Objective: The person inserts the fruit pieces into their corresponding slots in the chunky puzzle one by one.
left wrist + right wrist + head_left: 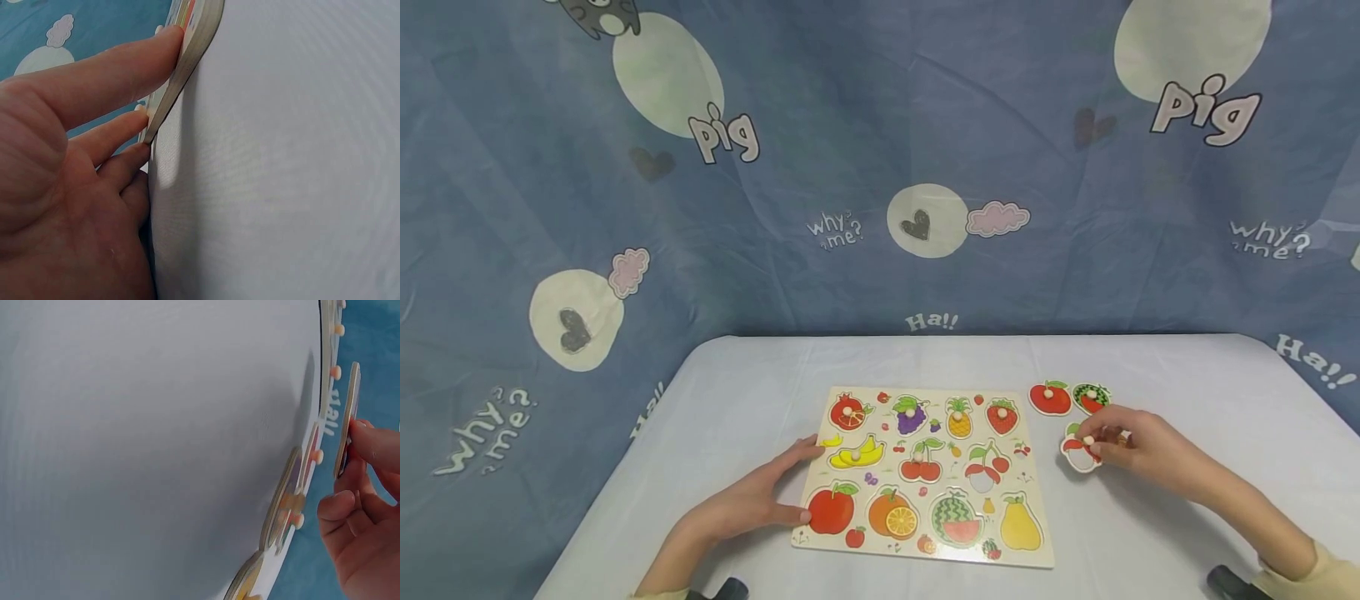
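My right hand (1138,446) pinches a red-and-white lychee puzzle piece (1077,457) by its knob, just right of the wooden fruit puzzle board (952,477). In the right wrist view the lychee piece (347,428) stands edge-on between thumb and finger, raised off the tabletop. My left hand (748,502) rests at the board's left edge, its fingers extended. Its thumb touches the lower left corner, seen also in the left wrist view. Knobbed pomegranate, grape, pineapple, strawberry, banana and cherry pieces sit in the board. Apple, orange, watermelon, pear and lychee pictures show no knobs.
A loose apple piece (1049,402) and a watermelon piece (1091,395) lie beyond my right hand. More loose pieces, one yellow-orange (245,580), are partly hidden behind it. A blue printed cloth (865,283) hangs behind the white table (760,375).
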`<state>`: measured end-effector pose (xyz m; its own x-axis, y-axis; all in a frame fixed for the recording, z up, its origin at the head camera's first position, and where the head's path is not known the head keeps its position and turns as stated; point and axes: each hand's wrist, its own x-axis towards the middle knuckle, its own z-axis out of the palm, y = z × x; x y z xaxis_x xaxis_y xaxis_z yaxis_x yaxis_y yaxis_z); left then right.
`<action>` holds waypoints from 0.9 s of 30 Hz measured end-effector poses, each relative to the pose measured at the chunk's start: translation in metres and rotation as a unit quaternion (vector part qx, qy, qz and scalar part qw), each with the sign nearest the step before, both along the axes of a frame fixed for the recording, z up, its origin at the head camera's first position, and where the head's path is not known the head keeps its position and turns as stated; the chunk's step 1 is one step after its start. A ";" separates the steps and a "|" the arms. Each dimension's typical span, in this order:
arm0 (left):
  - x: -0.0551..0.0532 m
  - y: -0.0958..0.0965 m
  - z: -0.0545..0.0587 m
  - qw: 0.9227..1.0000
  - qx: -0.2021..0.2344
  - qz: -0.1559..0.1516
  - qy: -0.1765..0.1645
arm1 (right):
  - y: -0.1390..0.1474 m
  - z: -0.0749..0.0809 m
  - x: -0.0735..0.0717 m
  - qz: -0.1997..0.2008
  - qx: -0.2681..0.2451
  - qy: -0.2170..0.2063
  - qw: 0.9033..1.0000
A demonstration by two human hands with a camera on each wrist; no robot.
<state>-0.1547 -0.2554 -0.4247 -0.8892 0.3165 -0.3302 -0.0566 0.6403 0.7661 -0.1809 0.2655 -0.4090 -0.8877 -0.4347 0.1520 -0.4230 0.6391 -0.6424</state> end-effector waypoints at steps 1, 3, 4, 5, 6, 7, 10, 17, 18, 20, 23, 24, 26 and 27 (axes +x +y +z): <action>0.000 0.000 0.000 1.000 0.000 0.000 0.000 | -0.001 0.000 0.000 0.004 -0.001 0.000 1.000; 0.000 0.000 0.000 1.000 -0.001 0.001 0.000 | -0.004 0.001 0.001 0.009 -0.003 -0.002 1.000; 0.000 0.000 0.000 1.000 -0.001 0.001 0.000 | -0.005 0.001 0.001 0.009 -0.003 -0.006 1.000; 0.000 0.000 0.000 1.000 -0.001 0.001 0.000 | -0.006 0.002 0.002 0.010 -0.004 -0.007 1.000; 0.000 0.000 0.000 1.000 -0.002 0.001 0.000 | -0.008 0.002 0.002 0.011 -0.006 -0.008 1.000; 0.000 0.000 0.000 1.000 -0.002 0.001 0.001 | -0.009 0.003 0.003 0.013 -0.006 -0.011 1.000; 0.000 0.000 0.000 1.000 -0.004 0.001 0.002 | -0.012 0.004 0.003 0.018 -0.003 -0.018 1.000; 0.000 0.000 0.000 1.000 -0.001 -0.001 0.002 | -0.021 0.005 0.003 0.029 0.006 -0.029 0.999; 0.000 0.000 0.000 1.000 -0.001 -0.001 0.001 | -0.022 0.006 0.003 0.032 0.007 -0.030 0.999; 0.000 0.000 0.000 1.000 -0.002 -0.001 0.001 | -0.025 0.006 0.003 0.037 0.010 -0.028 0.999; 0.000 0.000 0.000 1.000 -0.004 0.002 0.000 | -0.028 0.008 0.002 0.047 0.017 -0.016 0.999; 0.000 0.001 0.000 1.000 -0.005 0.003 -0.001 | -0.029 0.008 0.001 0.050 0.021 -0.012 0.998; 0.000 0.001 0.001 1.000 -0.006 0.005 -0.002 | -0.031 0.009 0.000 0.052 0.028 -0.008 0.998; 0.000 0.001 0.001 1.000 -0.007 0.005 -0.002 | -0.032 0.010 -0.001 0.053 0.032 -0.007 0.998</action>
<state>-0.1545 -0.2548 -0.4240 -0.8914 0.3025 -0.3374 -0.0662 0.6496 0.7574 -0.1818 0.2335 -0.3994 -0.8383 -0.5340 0.1100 -0.4817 0.6310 -0.6081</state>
